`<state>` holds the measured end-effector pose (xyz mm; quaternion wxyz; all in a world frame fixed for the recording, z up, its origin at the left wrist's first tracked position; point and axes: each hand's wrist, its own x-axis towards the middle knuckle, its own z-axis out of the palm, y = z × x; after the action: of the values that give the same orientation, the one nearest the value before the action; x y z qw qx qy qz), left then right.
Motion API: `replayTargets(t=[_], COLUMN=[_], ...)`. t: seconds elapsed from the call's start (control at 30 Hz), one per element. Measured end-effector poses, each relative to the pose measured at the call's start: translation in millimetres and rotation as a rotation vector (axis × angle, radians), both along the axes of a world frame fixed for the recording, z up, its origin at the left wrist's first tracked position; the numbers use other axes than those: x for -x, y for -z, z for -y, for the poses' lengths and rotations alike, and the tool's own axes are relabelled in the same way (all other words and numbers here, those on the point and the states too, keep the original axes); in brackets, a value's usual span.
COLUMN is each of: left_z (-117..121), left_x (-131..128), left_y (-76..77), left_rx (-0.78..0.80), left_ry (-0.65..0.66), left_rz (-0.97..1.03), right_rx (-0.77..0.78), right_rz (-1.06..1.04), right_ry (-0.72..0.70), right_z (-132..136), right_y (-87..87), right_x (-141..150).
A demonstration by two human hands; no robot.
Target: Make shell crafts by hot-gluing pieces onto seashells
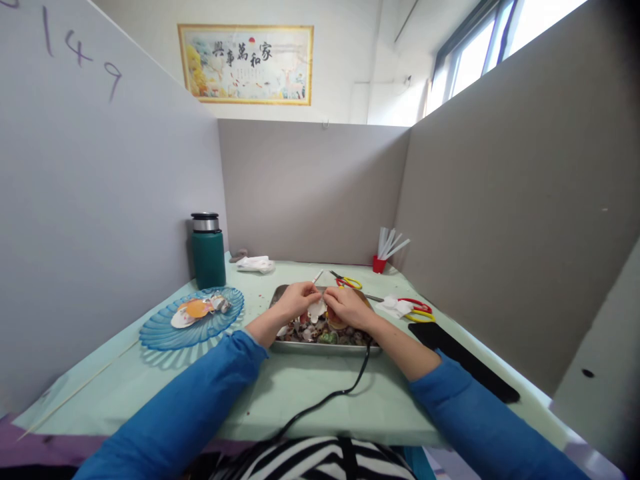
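Observation:
Over a metal tray (325, 348) of small shells, my left hand (299, 299) and my right hand (349, 307) meet with bent fingers. Both pinch a pale, scalloped-edged shell (317, 311) between them. A thin white stick (318, 275) shows just above my left fingertips; whether it is held or lies behind cannot be made out. Mixed shells (313, 331) fill the tray, with a greenish one (329, 337) near the front rim. A larger tan shell lies partly hidden beneath my right hand. A black cord (345, 392) runs from the tray's right front toward my lap.
A blue scalloped plate (160, 331) with shells stands left, before a green bottle (209, 259). Scissors (349, 281), tissue (395, 307), more scissors (419, 311) and a black strip (463, 360) lie right. A red cup (379, 265) holds white sticks at the back. Partitions enclose three sides.

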<state>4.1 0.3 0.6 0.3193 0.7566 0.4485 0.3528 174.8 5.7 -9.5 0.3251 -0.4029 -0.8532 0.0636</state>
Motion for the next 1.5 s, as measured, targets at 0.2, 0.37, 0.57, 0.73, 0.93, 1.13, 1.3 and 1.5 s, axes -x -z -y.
replayTargets(t=[0.2,0.37,0.57,0.73,0.93,1.13,1.3,1.5], left_z=[-0.2,-1.6,-2.2,-0.4,1.3,0.2,-1.1,1.1], left_x=[-1.1,-0.5,0.5,-0.3,-0.4,0.7,1.0,-0.4], left_y=[0.3,0.3,1.5,0.5,-1.1,0.2,1.0,-0.2], left_rx=[0.003,0.003,-0.009,0.013,0.009,0.026,0.041,0.061], left_ry=[-0.004,-0.025,-0.018,0.027,0.046,0.057,0.064,0.047], left_rz=[0.034,0.069,0.083,0.092,0.105,0.128,0.142,0.129], right_rx=[0.041,0.07,0.036,0.036,0.036,0.1,0.182,0.145], right_rz=[-0.043,-0.093,-0.078,-0.087,-0.09,-0.12,-0.151,-0.122], right_ry=[0.003,0.004,0.009,0.007,-0.006,-0.062,-0.097,-0.06], right_z=[1.5,4.1,2.2,2.1,2.7,3.2,4.9,5.1], right_y=[-1.2,-1.8,0.3,0.3,-0.8,-0.4,-0.7,-2.7], right_x=[0.4,1.0,1.4,0.8,0.9,0.5,0.0,0.5])
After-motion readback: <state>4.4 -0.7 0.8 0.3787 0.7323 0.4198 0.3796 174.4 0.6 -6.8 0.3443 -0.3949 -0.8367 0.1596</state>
